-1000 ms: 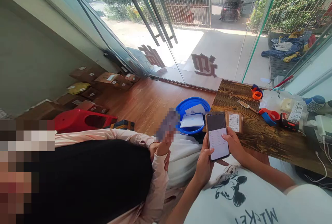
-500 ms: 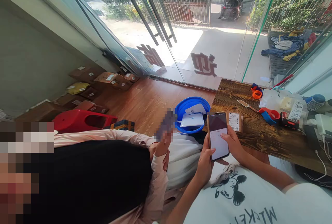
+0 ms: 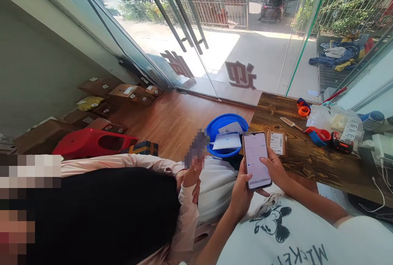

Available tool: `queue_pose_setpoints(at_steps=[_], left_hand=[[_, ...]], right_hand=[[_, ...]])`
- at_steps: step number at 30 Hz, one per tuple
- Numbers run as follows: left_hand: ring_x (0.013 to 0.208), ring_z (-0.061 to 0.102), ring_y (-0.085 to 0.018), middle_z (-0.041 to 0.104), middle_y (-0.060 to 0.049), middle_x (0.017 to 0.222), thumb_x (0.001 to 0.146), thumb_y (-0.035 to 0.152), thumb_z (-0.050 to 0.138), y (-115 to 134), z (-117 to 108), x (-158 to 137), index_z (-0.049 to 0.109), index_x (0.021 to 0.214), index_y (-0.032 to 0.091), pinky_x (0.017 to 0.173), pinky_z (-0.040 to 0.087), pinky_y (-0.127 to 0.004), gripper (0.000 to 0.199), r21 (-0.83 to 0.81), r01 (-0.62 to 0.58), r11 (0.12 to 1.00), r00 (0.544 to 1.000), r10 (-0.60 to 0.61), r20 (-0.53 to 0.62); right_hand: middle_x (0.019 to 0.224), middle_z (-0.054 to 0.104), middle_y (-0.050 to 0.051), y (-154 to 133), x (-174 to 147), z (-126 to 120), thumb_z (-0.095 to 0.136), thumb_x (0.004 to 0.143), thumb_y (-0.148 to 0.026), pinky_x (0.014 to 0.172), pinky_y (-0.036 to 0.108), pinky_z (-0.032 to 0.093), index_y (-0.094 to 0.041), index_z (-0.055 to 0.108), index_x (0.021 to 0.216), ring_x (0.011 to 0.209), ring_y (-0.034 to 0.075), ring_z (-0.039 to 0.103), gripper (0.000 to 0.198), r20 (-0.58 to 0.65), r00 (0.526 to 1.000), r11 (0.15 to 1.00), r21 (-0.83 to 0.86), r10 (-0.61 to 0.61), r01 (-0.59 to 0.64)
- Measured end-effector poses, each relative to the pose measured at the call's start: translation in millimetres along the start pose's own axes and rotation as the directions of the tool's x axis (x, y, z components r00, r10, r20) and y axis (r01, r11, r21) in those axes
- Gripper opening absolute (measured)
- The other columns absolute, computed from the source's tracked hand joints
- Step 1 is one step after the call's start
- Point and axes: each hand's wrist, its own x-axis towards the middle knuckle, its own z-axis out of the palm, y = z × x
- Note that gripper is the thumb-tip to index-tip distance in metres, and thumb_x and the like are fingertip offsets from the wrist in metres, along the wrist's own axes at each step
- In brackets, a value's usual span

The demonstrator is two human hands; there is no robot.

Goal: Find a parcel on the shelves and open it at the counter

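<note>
Head camera: the phone (image 3: 257, 162) is near and right of centre, tilted slightly, its lit screen facing up. The left hand (image 3: 242, 195) is closed around its left edge, thumb on the front; the right hand (image 3: 278, 171) grips the right edge, thumb over the screen. Just beyond lies a labelled parcel (image 3: 277, 144) on the table (image 3: 267, 111), with a knife (image 3: 292, 124) farther right. Left of the phone stands a blue basin (image 3: 214, 125) holding white packets (image 3: 227, 141). A co-worker (image 3: 107, 211) sits near left, holding something blurred; beyond are a red stool (image 3: 89, 139) and boxes (image 3: 100, 86).
</note>
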Motion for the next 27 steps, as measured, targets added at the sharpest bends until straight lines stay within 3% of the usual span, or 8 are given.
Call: queue_pose_setpoints(at_steps=[5,9,13,21,24,27], left_hand=[[0.102,0.072,-0.03,0.064,-0.009,0.137,0.075,0.027,0.073,1.8,0.8,0.7,0.024,0.163,0.038,0.058,0.068,-0.033,0.1,0.007,-0.025,1.0,1.0,0.025,-0.019],[0.08,0.071,-0.021,0.069,-0.006,0.121,0.076,0.02,0.069,2.4,0.2,0.8,0.019,0.164,0.041,0.049,0.064,-0.028,0.103,0.032,-0.032,0.999,0.999,0.032,-0.006],[0.065,0.067,-0.016,0.07,-0.004,0.112,0.078,0.02,0.069,1.5,1.6,1.5,0.014,0.165,0.04,0.043,0.062,-0.028,0.105,0.074,-0.018,0.997,0.997,0.023,-0.068],[0.08,0.073,-0.022,0.071,-0.006,0.115,0.075,0.019,0.073,0.7,5.7,2.9,0.024,0.163,0.037,0.047,0.064,-0.028,0.102,0.032,-0.012,0.999,0.994,0.016,-0.104],[0.083,0.074,-0.024,0.073,-0.006,0.113,0.076,0.027,0.074,0.2,4.9,4.5,0.031,0.16,0.034,0.049,0.065,-0.029,0.095,0.006,-0.024,1.0,0.997,0.025,-0.068],[0.085,0.075,-0.025,0.074,-0.006,0.11,0.082,0.034,0.075,-0.1,4.9,5.5,0.034,0.159,0.033,0.051,0.066,-0.03,0.088,0.009,-0.038,0.999,0.997,0.039,-0.067]], right_hand=[[0.106,0.071,0.003,-6.7,-0.4,-15.3,0.074,0.07,-0.033,0.081,0.037,0.058,-0.027,0.058,0.121,0.093,0.022,0.066,0.053,0.265,0.964,0.999,0.042,0.017,-0.029],[0.113,0.069,0.005,-8.3,-2.9,-23.3,0.08,0.071,-0.035,0.079,0.036,0.059,-0.027,0.055,0.131,0.095,0.022,0.066,0.065,0.41,0.911,0.999,-0.007,0.042,-0.043],[0.112,0.069,0.006,-6.3,-4.2,-23.8,0.077,0.077,-0.042,0.073,0.035,0.06,-0.027,0.05,0.139,0.087,0.021,0.066,0.068,0.43,0.901,0.998,-0.047,0.053,-0.037],[0.119,0.065,0.008,-0.1,-1.7,-29.2,0.074,0.084,-0.049,0.086,0.041,0.059,-0.028,0.043,0.144,0.101,0.025,0.065,0.07,0.446,0.895,0.996,-0.088,0.018,0.024],[0.125,0.063,0.009,2.4,-1.7,-30.2,0.075,0.084,-0.05,0.094,0.045,0.057,-0.029,0.042,0.146,0.109,0.026,0.063,0.073,0.437,0.899,0.994,-0.096,-0.007,0.054],[0.123,0.064,0.008,2.5,-2.0,-29.3,0.074,0.084,-0.051,0.091,0.044,0.058,-0.029,0.04,0.147,0.105,0.026,0.064,0.074,0.442,0.897,0.993,-0.096,-0.013,0.061]])
